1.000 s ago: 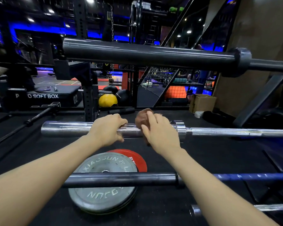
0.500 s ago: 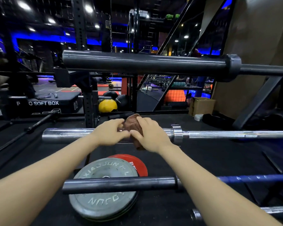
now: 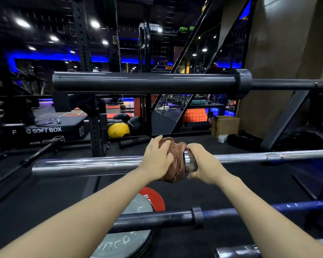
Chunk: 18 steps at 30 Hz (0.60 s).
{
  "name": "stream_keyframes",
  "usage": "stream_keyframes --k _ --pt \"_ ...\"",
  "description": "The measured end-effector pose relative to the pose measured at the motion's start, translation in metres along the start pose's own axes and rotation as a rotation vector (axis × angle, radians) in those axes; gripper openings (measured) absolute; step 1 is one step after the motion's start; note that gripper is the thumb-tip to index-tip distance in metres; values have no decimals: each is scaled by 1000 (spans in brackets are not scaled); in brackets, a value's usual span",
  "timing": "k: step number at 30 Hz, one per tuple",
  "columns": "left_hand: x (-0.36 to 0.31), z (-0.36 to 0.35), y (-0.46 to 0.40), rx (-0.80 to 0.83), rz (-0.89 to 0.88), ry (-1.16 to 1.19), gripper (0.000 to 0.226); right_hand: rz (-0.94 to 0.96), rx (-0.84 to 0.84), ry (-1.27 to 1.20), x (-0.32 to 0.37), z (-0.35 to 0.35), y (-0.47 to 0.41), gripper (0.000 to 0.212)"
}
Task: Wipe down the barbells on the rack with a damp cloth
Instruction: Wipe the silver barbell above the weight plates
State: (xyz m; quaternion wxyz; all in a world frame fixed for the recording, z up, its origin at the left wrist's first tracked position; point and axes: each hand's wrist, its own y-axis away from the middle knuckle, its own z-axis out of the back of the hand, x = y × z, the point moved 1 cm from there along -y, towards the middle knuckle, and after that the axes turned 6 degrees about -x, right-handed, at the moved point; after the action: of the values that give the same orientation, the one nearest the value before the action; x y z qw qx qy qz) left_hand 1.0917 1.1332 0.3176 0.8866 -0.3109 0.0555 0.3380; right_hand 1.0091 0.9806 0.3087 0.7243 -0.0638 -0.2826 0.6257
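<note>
On the middle tier of the rack, I find the chrome barbell (image 3: 86, 164) lying level across the head view, its thick sleeve to the left and its thinner knurled shaft running off to the right edge. The brown cloth (image 3: 175, 161) is bunched around this bar just where the sleeve meets its collar (image 3: 189, 162). My left hand (image 3: 158, 161) lies over the cloth from the sleeve side, fingers curled around cloth and bar together, gripping both. My right hand (image 3: 203, 164) sits just beside it on the far side of the collar, fingers and thumb curled around the collar and the cloth's edge; the two hands nearly touch, with only cloth and collar between them. A fold of the cloth hangs below the bar. Above, I note a dark grey barbell (image 3: 144, 82) resting on the upper tier, untouched by either hand. Below my forearms, a black-sleeved barbell (image 3: 157, 220) with a blue shaft lies on the lower tier, and the end of a further chrome bar (image 3: 237, 252) shows at the bottom right corner. On the black floor under the rack lies a grey weight plate (image 3: 125, 243), overlapping a red plate (image 3: 153, 197) behind it. Beyond the rack, I record a black box lettered SOFT BOX (image 3: 45, 130), a yellow ball (image 3: 118, 129) beside dark balls, a cardboard box (image 3: 226, 125) near the wall, and a perforated black upright (image 3: 93, 127).
</note>
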Motion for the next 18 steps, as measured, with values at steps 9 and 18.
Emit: stream_keyframes --k 9,18 --pt "-6 -16 -2 -136 -192 -378 64 44 -51 -38 -4 -8 -4 78" --pt "-18 -10 -47 159 333 -86 41 15 -62 75 -5 -11 -5 74"
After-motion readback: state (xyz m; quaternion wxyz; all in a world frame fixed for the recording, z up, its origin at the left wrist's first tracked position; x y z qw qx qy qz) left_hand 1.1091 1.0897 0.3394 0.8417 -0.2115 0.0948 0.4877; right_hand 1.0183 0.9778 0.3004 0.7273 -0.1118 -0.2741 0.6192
